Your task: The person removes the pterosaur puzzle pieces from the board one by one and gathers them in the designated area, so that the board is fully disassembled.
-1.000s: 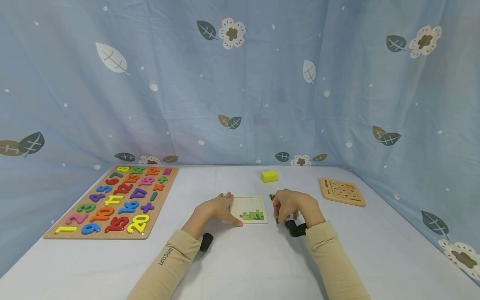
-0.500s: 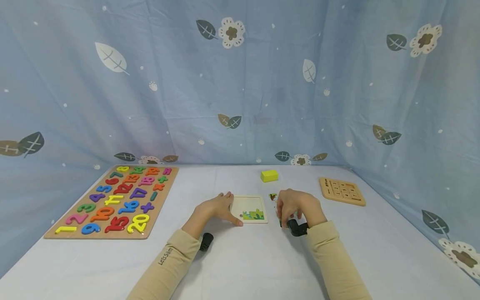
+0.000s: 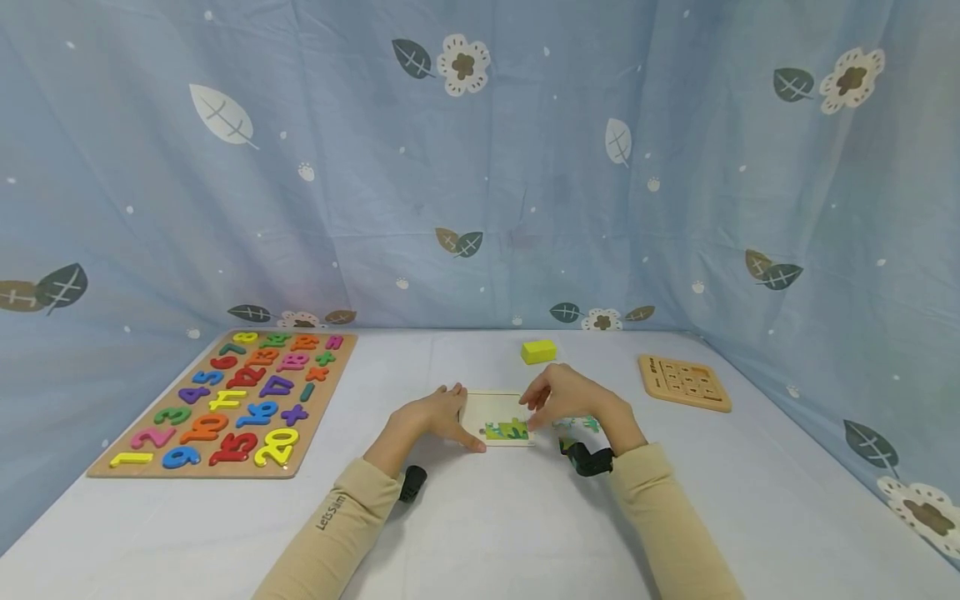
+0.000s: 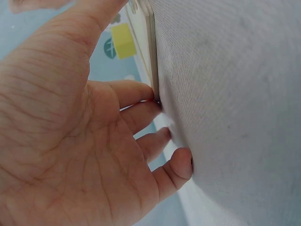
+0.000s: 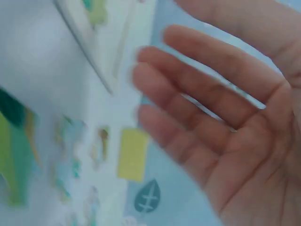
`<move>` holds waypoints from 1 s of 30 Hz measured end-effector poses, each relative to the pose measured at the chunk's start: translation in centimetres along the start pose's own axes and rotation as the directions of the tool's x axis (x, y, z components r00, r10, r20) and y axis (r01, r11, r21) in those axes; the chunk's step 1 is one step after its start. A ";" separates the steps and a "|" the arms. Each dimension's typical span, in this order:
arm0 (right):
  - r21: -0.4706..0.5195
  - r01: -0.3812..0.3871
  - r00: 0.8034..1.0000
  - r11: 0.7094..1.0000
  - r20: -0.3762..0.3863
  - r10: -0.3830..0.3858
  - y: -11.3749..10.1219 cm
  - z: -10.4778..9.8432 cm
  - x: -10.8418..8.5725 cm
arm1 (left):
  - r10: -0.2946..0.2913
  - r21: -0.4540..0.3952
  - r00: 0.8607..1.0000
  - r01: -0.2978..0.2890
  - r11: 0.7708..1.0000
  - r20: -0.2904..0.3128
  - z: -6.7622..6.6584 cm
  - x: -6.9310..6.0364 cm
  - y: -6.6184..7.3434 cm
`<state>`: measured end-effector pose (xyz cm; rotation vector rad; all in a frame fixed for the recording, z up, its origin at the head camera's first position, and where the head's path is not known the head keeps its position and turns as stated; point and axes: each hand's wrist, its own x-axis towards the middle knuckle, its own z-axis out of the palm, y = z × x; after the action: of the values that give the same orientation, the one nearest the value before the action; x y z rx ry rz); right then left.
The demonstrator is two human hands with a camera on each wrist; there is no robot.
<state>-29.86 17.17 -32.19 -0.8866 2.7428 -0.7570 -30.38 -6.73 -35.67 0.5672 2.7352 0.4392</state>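
A shallow wooden puzzle tray [image 3: 491,406] lies mid-table, with joined green jigsaw pieces [image 3: 506,430] along its near side. My left hand [image 3: 435,415] rests at the tray's left end, thumb by the near edge and fingers by the far corner. In the left wrist view, fingertips touch the tray's edge [image 4: 151,52]. Above the tray's right edge is my right hand [image 3: 570,398], fingers loosely extended; its wrist view shows nothing between them. Loose jigsaw pieces [image 3: 581,424] lie under and beside that hand, partly hidden; they look blurred in the right wrist view.
A yellow block [image 3: 538,352] stands behind the tray. On the left is a board of coloured numbers [image 3: 225,400]; on the right lies a small wooden number board [image 3: 684,383]. A blue patterned curtain [image 3: 480,167] closes off the back and sides.
My right hand has moved left from the loose pieces to the tray's right edge, and its fingers have spread. The left hand and tray have stayed put.
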 end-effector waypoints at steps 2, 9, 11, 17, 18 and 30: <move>-0.006 0.041 0.999 0.999 -0.030 -0.041 -0.2 0.5 0.5 | 0.000 -0.002 1.000 0.000 1.000 0.002 0.0 0.0 0.0; -0.029 0.039 0.999 0.999 -0.024 -0.040 -0.9 2.5 1.9 | -0.001 -0.014 1.000 0.001 1.000 0.005 -0.1 -0.1 0.0; -0.051 0.040 0.999 0.998 0.010 -0.040 -1.0 3.0 2.1 | -0.001 -0.016 1.000 0.001 1.000 0.005 -0.2 -0.2 0.0; -0.106 0.049 0.998 0.993 0.053 -0.043 -2.0 4.1 2.4 | 0.000 -0.022 1.000 0.000 1.000 0.006 -0.2 -0.2 0.0; -0.112 0.044 0.998 0.993 0.051 -0.039 -2.2 4.1 2.4 | 0.001 -0.021 1.000 0.000 1.000 0.005 -0.2 -0.2 0.0; -0.071 0.014 1.000 0.997 0.019 -0.012 -2.6 4.2 2.6 | 0.004 -0.023 1.000 -0.004 1.000 0.005 -0.1 -0.1 0.0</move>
<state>-29.42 12.05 -34.50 -0.9216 2.7661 -0.6538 -30.32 -6.84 -35.52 0.5676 2.7207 0.4687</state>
